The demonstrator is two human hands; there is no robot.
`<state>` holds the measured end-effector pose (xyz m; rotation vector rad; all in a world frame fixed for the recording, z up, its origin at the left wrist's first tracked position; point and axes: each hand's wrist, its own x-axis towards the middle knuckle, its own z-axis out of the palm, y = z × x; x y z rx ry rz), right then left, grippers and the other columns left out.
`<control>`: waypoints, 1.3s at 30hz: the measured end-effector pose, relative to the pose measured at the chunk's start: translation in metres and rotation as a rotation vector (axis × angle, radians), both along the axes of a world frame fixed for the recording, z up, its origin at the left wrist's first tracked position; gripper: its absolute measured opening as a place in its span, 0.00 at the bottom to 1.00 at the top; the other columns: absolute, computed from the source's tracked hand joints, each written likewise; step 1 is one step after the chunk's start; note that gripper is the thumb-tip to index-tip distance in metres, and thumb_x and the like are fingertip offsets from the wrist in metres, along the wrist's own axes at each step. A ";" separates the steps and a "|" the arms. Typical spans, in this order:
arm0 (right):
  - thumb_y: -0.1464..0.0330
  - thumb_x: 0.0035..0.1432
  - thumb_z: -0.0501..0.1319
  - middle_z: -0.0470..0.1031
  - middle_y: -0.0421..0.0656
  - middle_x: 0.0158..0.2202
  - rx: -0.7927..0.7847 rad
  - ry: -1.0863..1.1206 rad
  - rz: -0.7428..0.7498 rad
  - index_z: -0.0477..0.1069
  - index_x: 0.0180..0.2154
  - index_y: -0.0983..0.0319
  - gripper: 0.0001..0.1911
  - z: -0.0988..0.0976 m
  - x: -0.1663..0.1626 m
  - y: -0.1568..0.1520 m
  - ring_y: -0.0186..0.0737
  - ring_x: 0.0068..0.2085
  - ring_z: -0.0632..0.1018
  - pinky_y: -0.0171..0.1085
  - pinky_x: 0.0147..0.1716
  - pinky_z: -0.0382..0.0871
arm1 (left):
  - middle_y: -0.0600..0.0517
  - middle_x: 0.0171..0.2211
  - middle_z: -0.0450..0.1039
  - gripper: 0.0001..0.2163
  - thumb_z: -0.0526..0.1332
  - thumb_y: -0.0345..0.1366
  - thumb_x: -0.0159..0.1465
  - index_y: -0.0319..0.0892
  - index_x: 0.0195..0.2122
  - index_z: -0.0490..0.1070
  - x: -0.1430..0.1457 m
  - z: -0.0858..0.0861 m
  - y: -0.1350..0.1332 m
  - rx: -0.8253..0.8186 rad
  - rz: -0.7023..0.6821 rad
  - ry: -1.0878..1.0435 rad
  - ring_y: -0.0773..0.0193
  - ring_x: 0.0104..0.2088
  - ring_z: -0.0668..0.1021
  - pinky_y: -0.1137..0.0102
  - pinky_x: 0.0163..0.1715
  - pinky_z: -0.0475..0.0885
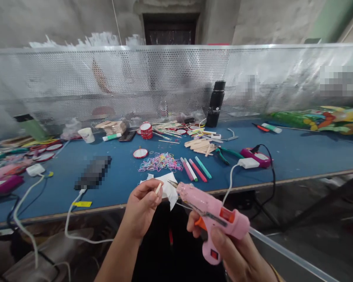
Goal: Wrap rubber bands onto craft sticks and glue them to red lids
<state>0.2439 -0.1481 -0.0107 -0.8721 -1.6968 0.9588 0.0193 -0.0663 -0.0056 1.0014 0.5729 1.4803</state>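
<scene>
Left hand point(141, 207): near centre, just off the near table edge, thumb and forefinger pinched on a short wooden stick point(158, 188). Stick tip points up and right.

Right hand point(238, 254): near right, wrapped round the grip of a pink glue gun point(211, 213), one finger on the orange trigger point(198, 223). The gun is tilted, with its nozzle point(173, 183) aimed up-left, just beside the stick tip. Can't tell if they touch. A clear glue rod point(282, 252) sticks out of the gun's back toward the near right.

Blue table point(297, 156), beyond the hands:
- white tissue point(167, 188) at the near edge, right behind stick and nozzle
- heap of coloured rubber bands point(160, 161) just beyond the tissue
- row of coloured glue sticks point(194, 169) right of the bands
- pile of flat craft sticks point(200, 146) farther back
- green-handled pliers point(228, 153) right of that pile
- white plug point(248, 163) beside a pink unit point(257, 158), with a white lead running toward the gun
- red-rimmed disc point(140, 153) and red tin point(146, 131), centre-far
- paper cup point(86, 135), far left
- black bottle point(216, 103) upright at the far edge, against the perforated metal screen point(164, 78)

Left side: a pixelated flat item point(92, 172) with a white cable point(70, 219) hanging off the near edge.
</scene>
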 end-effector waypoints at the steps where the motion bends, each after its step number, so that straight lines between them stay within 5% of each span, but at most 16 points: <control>1: 0.55 0.74 0.51 0.77 0.47 0.41 -0.013 -0.011 -0.011 0.76 0.49 0.57 0.19 -0.001 -0.001 -0.001 0.41 0.40 0.78 0.38 0.41 0.75 | 0.55 0.23 0.69 0.17 0.81 0.44 0.47 0.42 0.35 0.86 0.000 0.000 0.001 -0.007 -0.005 -0.010 0.75 0.23 0.65 0.79 0.23 0.63; 12: 0.45 0.71 0.49 0.76 0.47 0.35 -0.231 0.082 -0.037 0.76 0.43 0.62 0.29 -0.008 -0.011 -0.006 0.35 0.28 0.71 0.36 0.29 0.70 | 0.54 0.26 0.73 0.17 0.82 0.42 0.44 0.40 0.31 0.86 0.001 -0.005 0.006 -0.078 -0.011 -0.014 0.79 0.21 0.65 0.80 0.24 0.67; 22: 0.39 0.67 0.49 0.71 0.44 0.29 -0.242 0.051 -0.089 0.76 0.33 0.62 0.36 0.009 -0.018 -0.008 0.35 0.28 0.68 0.36 0.30 0.66 | 0.52 0.26 0.75 0.18 0.83 0.44 0.41 0.41 0.30 0.86 0.000 0.000 0.004 -0.099 -0.034 -0.006 0.78 0.21 0.68 0.81 0.23 0.67; 39: 0.38 0.65 0.52 0.71 0.42 0.28 -0.257 0.087 -0.161 0.77 0.32 0.63 0.36 0.010 -0.022 -0.009 0.34 0.27 0.68 0.35 0.28 0.65 | 0.52 0.28 0.75 0.17 0.83 0.44 0.43 0.41 0.30 0.86 -0.001 -0.002 0.004 -0.070 -0.017 0.025 0.79 0.21 0.67 0.81 0.24 0.67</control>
